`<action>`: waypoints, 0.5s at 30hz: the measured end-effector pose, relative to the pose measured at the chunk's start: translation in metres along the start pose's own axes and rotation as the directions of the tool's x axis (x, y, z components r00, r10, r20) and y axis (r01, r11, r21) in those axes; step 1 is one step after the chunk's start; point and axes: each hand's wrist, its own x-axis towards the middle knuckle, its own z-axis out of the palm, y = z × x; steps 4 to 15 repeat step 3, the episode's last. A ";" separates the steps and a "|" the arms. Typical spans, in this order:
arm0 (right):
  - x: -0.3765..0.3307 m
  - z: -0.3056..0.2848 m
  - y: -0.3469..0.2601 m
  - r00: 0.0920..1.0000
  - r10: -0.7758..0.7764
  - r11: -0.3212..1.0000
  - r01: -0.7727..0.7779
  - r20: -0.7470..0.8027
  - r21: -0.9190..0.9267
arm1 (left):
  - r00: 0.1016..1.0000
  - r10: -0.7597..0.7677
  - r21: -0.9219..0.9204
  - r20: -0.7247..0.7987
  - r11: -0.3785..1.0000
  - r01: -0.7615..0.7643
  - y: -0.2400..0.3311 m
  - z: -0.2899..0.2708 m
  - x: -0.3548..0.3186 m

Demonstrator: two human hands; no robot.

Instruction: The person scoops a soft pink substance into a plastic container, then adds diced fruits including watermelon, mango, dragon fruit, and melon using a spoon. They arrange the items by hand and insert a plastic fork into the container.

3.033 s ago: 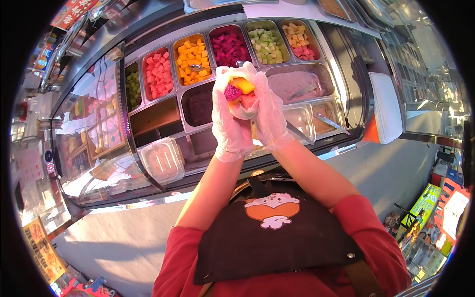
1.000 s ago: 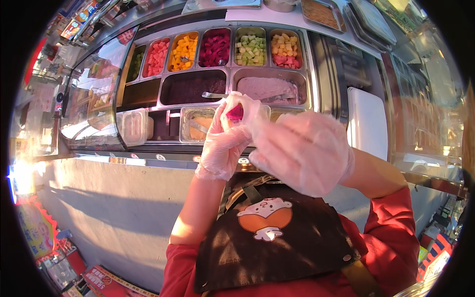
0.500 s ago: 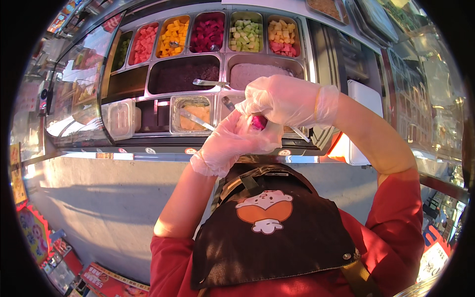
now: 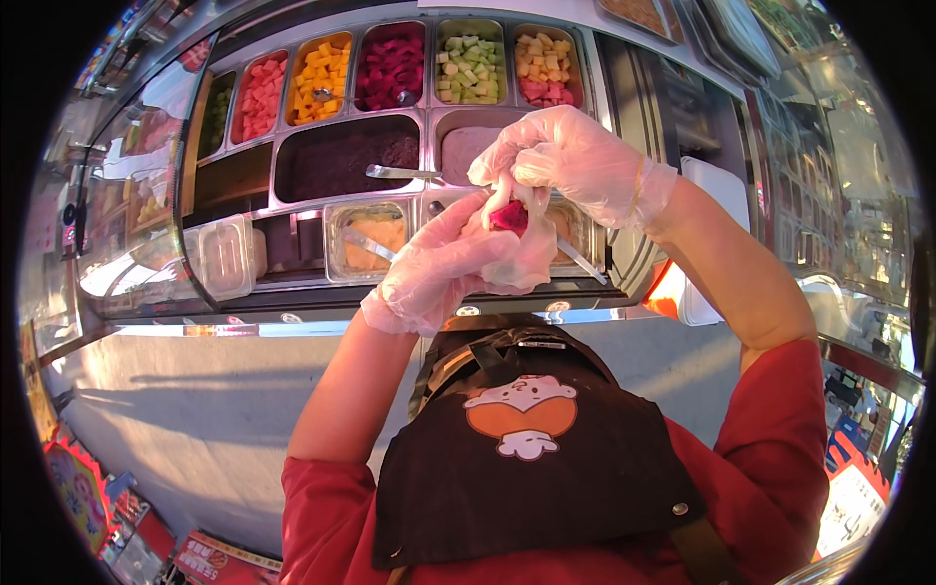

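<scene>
My left hand (image 4: 439,258), in a clear glove, cups a soft whitish wrapper (image 4: 531,244) with a dark magenta fruit cube (image 4: 508,216) showing in its opening. Gloved too, my right hand (image 4: 580,161) pinches the wrapper's upper edge and stretches it upward, away from the cube. What lies under the cube is hidden by the wrapper and fingers. Behind the hands is a steel pan of pale lilac paste (image 4: 466,156), partly covered by my right hand. To its left, a metal spatula (image 4: 400,173) rests across a pan of dark purple paste (image 4: 341,161).
Along the back stand pans of diced fruit: pink (image 4: 259,97), yellow (image 4: 319,73), magenta (image 4: 390,66), green (image 4: 470,68) and pale yellow (image 4: 541,63). Nearer are a tub of orange-tan filling (image 4: 375,234) with a spatula and a clear lidded box (image 4: 222,255). A glass panel (image 4: 136,195) stands left.
My right hand has risen and pulled the wrapper's edge up, uncovering more of the magenta cube. My left hand has shifted slightly left, and the whole view has moved a little.
</scene>
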 end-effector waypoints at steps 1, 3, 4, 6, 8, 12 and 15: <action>-0.001 -0.001 0.000 1.000 -0.006 1.000 0.007 0.031 -0.019 | 0.999 -0.043 -0.045 0.001 0.998 0.043 0.002 -0.002 0.003; -0.002 0.000 -0.006 0.997 0.021 0.997 -0.015 0.079 -0.071 | 0.992 -0.124 -0.133 0.000 0.983 0.123 0.008 -0.007 0.012; -0.002 0.000 -0.006 0.997 0.021 0.997 -0.015 0.079 -0.071 | 0.992 -0.124 -0.133 0.000 0.983 0.123 0.008 -0.007 0.012; -0.002 0.000 -0.006 0.997 0.021 0.997 -0.015 0.079 -0.071 | 0.992 -0.124 -0.133 0.000 0.983 0.123 0.008 -0.007 0.012; -0.002 0.000 -0.006 0.997 0.021 0.997 -0.015 0.079 -0.071 | 0.992 -0.124 -0.133 0.000 0.983 0.123 0.008 -0.007 0.012; -0.002 0.000 -0.006 0.997 0.021 0.997 -0.015 0.079 -0.071 | 0.992 -0.124 -0.133 0.000 0.983 0.123 0.008 -0.007 0.012; -0.002 0.000 -0.006 0.997 0.021 0.997 -0.015 0.079 -0.071 | 0.992 -0.124 -0.133 0.000 0.983 0.123 0.008 -0.007 0.012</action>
